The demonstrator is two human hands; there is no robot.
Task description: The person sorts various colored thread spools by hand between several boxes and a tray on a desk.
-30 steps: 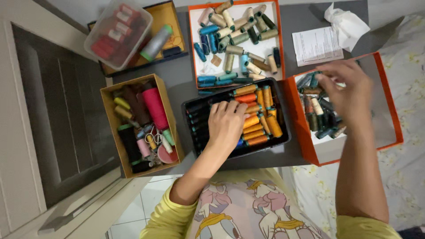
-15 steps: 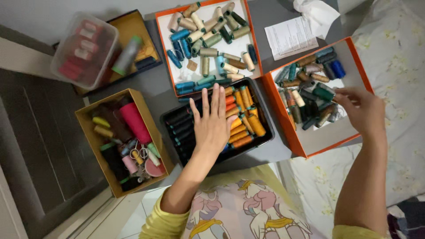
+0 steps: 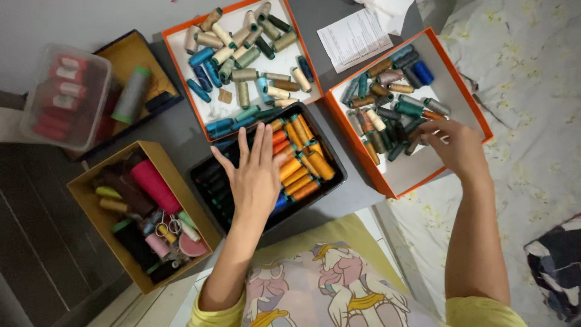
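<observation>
Open, fingers spread, left hand rests flat on orange thread spools in black plastic tray; right hand reaches into orange cardboard box, grip unclear. Sorting step; next needs a pinch on one spool.

We cannot see spools under our left hand | right fingers hide their spool | tissue cropped at top

I see glossy black plastic in the tray, its orange thread spools faintly sheened. The orange boxes look like matt card with white paper lining. The tub is clear plastic, the brown box plain cardboard, the grey surface smooth and matt.
</observation>
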